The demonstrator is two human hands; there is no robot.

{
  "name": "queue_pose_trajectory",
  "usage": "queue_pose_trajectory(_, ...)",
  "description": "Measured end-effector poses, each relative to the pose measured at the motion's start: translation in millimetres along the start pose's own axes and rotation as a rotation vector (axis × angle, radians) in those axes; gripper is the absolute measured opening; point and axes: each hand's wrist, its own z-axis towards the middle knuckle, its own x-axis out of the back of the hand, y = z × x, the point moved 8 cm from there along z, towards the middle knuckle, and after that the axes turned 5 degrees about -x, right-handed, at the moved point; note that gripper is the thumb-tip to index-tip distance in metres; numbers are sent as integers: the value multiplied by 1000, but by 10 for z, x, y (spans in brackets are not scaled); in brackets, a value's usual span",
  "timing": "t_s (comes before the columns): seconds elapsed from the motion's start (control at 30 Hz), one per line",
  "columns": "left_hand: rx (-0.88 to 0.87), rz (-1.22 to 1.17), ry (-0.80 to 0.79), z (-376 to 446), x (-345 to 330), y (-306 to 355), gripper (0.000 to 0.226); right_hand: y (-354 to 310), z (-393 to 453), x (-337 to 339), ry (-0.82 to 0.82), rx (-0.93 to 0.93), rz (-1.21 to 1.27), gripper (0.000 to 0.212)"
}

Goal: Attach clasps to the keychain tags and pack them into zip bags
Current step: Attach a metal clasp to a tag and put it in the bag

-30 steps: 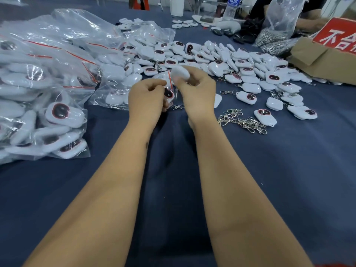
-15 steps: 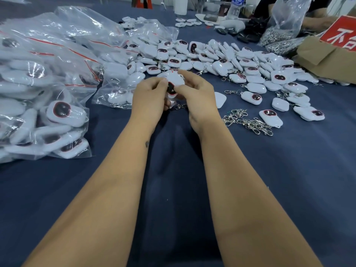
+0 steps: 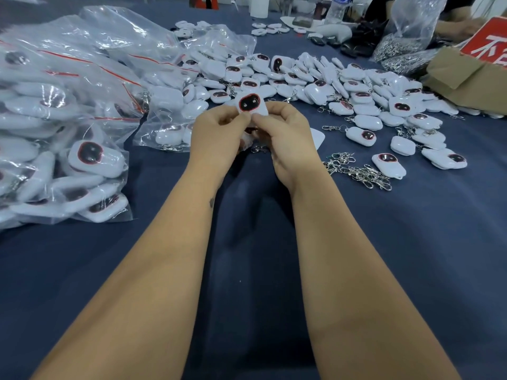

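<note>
Hands [image 3: 255,133] around bagged tag [image 3: 251,104]

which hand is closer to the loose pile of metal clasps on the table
Right. The right hand sits just left of the clasps; the left hand lies farther left, beyond it.

I see bare blue tablecloth [image 3: 411,256] near me and around both forearms, so there is room to pass. Left, filled zip bags [image 3: 63,119] crowd the edge. Ahead, loose tags [image 3: 343,86] block the way; right, clasps [image 3: 356,171] lie scattered. The cardboard box [image 3: 466,78], possibly open, closes the far right.
</note>
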Motion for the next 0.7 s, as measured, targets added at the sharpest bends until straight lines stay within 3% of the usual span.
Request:
queue_pose_trajectory(0.17,10,-21,3,-8,7,-1,22,-11,-4,-13,11,14,-166,21)
queue_pose_trajectory(0.47,104,-108,26,-9,13,-33,30,-46,-86,-94,4,42,-290,11)
queue_pose_trajectory(0.7,48,-75,-12,-8,-13,0,30,-39,-61,-113,-36,9,-238,15)
